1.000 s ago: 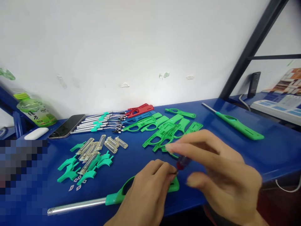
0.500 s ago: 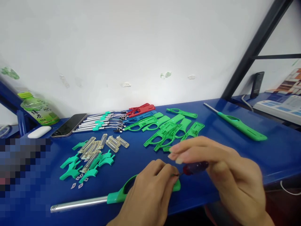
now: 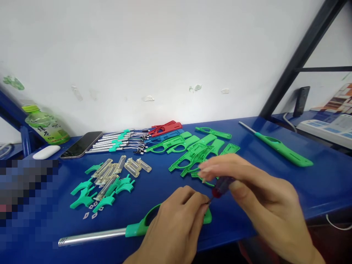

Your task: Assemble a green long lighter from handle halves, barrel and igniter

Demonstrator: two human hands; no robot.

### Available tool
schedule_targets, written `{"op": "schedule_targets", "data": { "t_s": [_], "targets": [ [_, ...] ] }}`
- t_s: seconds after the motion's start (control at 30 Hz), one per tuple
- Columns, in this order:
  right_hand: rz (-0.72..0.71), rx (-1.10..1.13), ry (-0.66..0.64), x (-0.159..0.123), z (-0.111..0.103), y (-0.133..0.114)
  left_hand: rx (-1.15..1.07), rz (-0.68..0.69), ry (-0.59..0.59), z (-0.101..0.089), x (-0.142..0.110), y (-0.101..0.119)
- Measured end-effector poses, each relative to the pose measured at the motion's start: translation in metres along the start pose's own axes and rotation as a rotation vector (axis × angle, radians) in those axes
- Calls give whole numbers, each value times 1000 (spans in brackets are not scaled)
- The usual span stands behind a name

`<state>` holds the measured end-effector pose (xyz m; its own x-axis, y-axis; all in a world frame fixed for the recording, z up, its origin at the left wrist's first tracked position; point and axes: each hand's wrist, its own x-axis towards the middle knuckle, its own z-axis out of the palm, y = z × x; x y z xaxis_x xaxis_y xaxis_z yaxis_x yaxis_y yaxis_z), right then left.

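A long lighter with a green handle and a metal tube lies along the front edge of the blue table. My left hand lies curled over its green handle and presses it down. My right hand grips a small red-handled screwdriver, whose tip meets the lighter handle just beside my left fingertips. The rear end of the handle is hidden under my left hand.
Behind my hands lie green handle shells, red and blue shells, metal tubes, clear tanks and teal triggers. A finished green lighter lies right; phone, white case and bottle left.
My right hand has turned the screwdriver: the red handle swung out to the right, then back up and left. My left hand and the lighter have stayed put.
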<state>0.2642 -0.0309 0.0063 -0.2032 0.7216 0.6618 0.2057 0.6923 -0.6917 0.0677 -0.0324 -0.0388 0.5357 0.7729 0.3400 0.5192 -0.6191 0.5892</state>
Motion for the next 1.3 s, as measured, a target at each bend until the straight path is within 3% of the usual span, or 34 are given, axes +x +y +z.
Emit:
{"op": "schedule_targets", "data": {
  "t_s": [0.13, 0.37, 0.57, 0.7, 0.8, 1.0, 1.13, 1.3],
  "targets": [
    [40, 29, 39, -2, 1, -3, -24, 8, -3, 0, 1, 1],
    [-66, 33, 228, 2, 13, 9, -59, -26, 4, -5, 2, 7],
    [28, 14, 68, -2, 4, -3, -60, 12, 62, -6, -1, 6],
    [-5, 10, 114, -2, 4, -8, 38, 18, 138, -9, -5, 12],
    [-24, -72, 114, 1, 3, -7, 99, 74, 83, -18, -11, 12],
    [-35, -97, 163, 5, 5, -1, 487, 127, 40, -30, -41, -20],
    [-47, -97, 148, 3, 6, -3, 546, 200, 6, -27, -54, -34],
    [6, -102, -1, 2, -2, -11, 527, 176, 46, -21, -54, -30]
  ]
}}
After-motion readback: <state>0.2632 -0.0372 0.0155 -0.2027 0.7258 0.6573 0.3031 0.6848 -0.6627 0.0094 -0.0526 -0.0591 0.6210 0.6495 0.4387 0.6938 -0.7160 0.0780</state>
